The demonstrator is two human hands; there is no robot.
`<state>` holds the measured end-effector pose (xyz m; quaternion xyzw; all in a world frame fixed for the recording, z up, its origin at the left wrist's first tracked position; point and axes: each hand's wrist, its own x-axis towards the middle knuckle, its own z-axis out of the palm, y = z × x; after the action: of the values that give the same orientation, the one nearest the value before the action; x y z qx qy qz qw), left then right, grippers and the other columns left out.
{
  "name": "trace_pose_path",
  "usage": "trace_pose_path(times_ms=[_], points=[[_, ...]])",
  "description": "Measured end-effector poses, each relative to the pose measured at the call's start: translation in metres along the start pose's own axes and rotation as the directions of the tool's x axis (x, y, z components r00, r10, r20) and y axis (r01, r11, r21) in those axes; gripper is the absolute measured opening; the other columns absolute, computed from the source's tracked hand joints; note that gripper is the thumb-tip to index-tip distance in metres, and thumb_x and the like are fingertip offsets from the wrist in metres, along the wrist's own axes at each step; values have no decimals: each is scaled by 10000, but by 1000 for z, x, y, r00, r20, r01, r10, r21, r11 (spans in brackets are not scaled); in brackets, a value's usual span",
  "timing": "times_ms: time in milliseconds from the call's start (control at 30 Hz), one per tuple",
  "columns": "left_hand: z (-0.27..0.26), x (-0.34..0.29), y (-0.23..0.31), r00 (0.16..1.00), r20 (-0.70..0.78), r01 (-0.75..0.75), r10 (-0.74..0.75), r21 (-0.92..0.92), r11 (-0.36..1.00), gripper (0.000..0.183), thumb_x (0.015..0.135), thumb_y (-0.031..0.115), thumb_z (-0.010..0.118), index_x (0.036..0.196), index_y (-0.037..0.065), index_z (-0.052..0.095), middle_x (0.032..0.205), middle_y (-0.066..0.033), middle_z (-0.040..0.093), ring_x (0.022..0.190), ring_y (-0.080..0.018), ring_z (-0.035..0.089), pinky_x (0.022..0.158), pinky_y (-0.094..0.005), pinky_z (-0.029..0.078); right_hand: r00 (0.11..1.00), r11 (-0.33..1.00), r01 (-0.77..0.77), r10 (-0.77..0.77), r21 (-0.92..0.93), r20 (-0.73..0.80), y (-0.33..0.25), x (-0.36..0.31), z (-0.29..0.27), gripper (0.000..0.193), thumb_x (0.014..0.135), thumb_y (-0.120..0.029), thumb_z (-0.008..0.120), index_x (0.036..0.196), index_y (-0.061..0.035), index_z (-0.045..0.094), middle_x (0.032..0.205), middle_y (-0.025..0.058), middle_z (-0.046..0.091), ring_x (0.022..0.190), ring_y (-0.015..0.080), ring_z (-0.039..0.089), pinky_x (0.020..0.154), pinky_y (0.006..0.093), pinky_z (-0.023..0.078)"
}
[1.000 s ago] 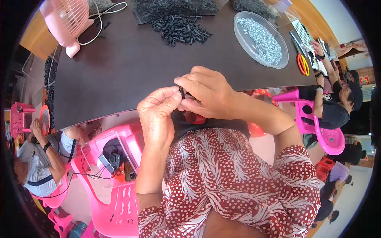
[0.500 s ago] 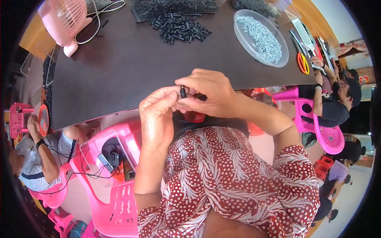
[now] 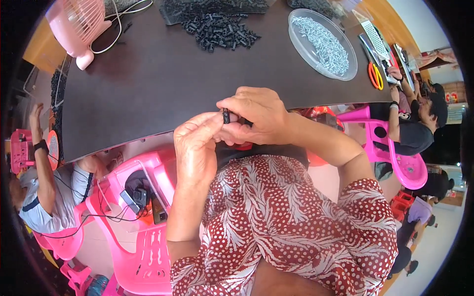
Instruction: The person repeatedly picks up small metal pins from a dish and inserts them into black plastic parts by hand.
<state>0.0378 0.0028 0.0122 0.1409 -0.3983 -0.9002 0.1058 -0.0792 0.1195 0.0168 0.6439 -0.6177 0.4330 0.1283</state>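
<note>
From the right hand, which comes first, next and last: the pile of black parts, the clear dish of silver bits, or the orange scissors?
From the right hand:
1. Pile of small black plastic parts, straight ahead.
2. Clear round plastic dish of silver bits, ahead right.
3. Orange-handled scissors, far right edge.

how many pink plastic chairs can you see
4 at least: one below the left hand with gadgets and cables on its seat, one at right under a seated person, one at the left edge, one under the person at lower left. More may be hidden.
</note>
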Motion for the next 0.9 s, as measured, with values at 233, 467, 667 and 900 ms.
trace_pose_path(times_ms=[233, 467, 667, 900], points=[[7, -5, 1, 996, -71, -49, 47, -27, 998, 157, 821, 56, 568, 841, -89, 624, 719, -147, 640, 599, -188, 587, 589, -278, 467, 998, 996, 67, -69, -65, -16, -1, 0, 1, 391, 625, -56, 726, 970, 13, 556, 620, 38, 507, 502, 180, 504, 435, 287, 400], [7, 1, 2, 996, -91, -8, 4, -40, 999, 137, 813, 40, 563, 807, -86, 616, 680, -144, 622, 574, -205, 580, 575, -290, 465, 991, 981, 136, -137, -141, 0, 3, 3, 0, 348, 641, -78, 700, 935, 26, 547, 638, 65, 505, 494, 212, 492, 428, 300, 398], [12, 4, 5, 996, -91, 15, -18, -29, 999, 129, 784, 49, 596, 830, -68, 628, 699, -99, 624, 592, -168, 563, 593, -280, 427, 987, 981, 159, -160, -113, 4, 9, 4, -2, 325, 635, -75, 691, 900, 46, 546, 639, 74, 507, 488, 219, 481, 431, 312, 410], [27, 9, 6, 995, -92, -29, 44, 158, 987, 185, 809, 52, 547, 876, -105, 620, 723, -127, 629, 619, -181, 589, 610, -274, 457, 998, 995, -52, 55, -86, 44, 15, -5, -17, 335, 661, -144, 727, 937, -17, 587, 675, 79, 561, 562, 245, 544, 472, 325, 440]])
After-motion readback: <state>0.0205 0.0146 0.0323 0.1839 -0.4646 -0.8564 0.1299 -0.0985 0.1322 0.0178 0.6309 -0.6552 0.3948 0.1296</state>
